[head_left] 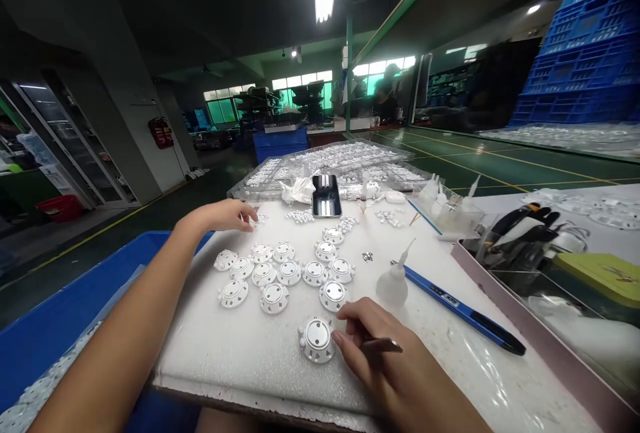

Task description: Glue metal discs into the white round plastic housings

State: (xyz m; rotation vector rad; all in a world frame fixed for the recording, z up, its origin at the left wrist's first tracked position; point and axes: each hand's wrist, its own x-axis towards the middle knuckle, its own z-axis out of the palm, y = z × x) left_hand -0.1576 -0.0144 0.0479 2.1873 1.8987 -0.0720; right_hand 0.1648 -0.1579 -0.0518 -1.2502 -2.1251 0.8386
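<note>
My left hand (231, 215) reaches to the far left of the white foam board, fingers bent and apart over some small white parts (259, 219). Whether a fingertip touches one is too small to tell. At the front, my right hand (383, 346) is closed around a slim dark tool (383, 345); its working end is hidden by the fingers. Its thumb and forefinger are beside a round white domed part (318, 338) with a silvery disc on top. Several similar domed parts (274, 297) lie in two groups behind it.
A white squeeze bottle (393, 285) and a blue pen-like tool (460, 310) lie right of the domed parts. Farther back are a phone (327, 196) and bagged trays of white parts (345, 156). A pink-edged box (520, 313) holds hand tools; a blue bin (165, 241) stands left.
</note>
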